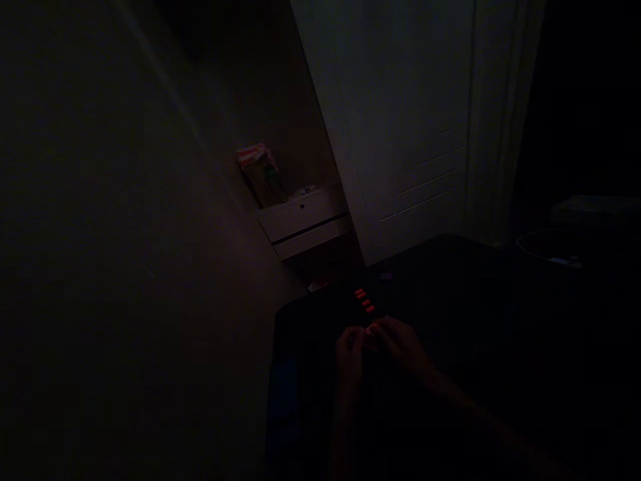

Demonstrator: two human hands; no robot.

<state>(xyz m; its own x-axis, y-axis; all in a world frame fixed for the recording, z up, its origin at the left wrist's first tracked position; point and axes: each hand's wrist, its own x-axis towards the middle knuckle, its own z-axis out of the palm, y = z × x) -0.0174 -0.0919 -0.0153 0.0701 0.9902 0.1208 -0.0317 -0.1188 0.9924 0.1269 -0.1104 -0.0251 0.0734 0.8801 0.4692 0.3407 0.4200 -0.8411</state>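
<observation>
Nearest, the left hand (349, 354) and right hand (403, 344) meet over the dark table (441, 294), fingertips curled towards each other. Between them is 1 small, reddish piece (371, 329), brightly lit against the gloom. The right hand's fingertips appear pinched together on it; the left hand's lie against its near side, but whether they grip or merely touch cannot be told. Its exact shape is hidden by the fingers and the dark.

Just beyond the hands, short red pieces (369, 309), apparently 4, lie in a row on the table, apart from the fingers. Progress, as judged from this arrangement: the row seems to be set out, whereas the piece in the fingers is not yet released, so its handling is unfinished. How many more remain cannot be told.

Beyond the table stand a white door (400, 120) and, to its left, drawers (310, 224) bearing a red-and-white-topped package (260, 174), all dim.
</observation>
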